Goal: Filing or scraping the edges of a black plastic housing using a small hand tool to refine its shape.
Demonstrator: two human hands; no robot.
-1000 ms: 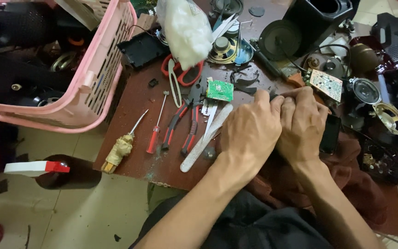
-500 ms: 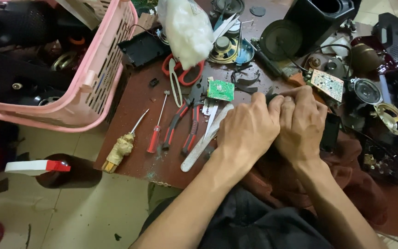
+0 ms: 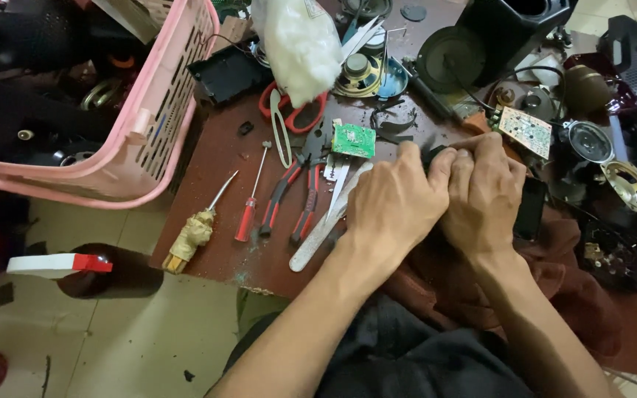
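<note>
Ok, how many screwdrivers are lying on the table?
2: a tape-wrapped screwdriver near the table's left edge and a red-handled screwdriver just right of it; clutter may hide others.

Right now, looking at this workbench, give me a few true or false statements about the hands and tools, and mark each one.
1. Both hands, left hand and right hand, close together on one small dark object. True.
2. The red screwdriver is in the left hand. False: it lies on the table.
3. The green circuit board lies beyond the left hand. True.
4. The pink basket sits on the right. False: it is on the left.
</note>
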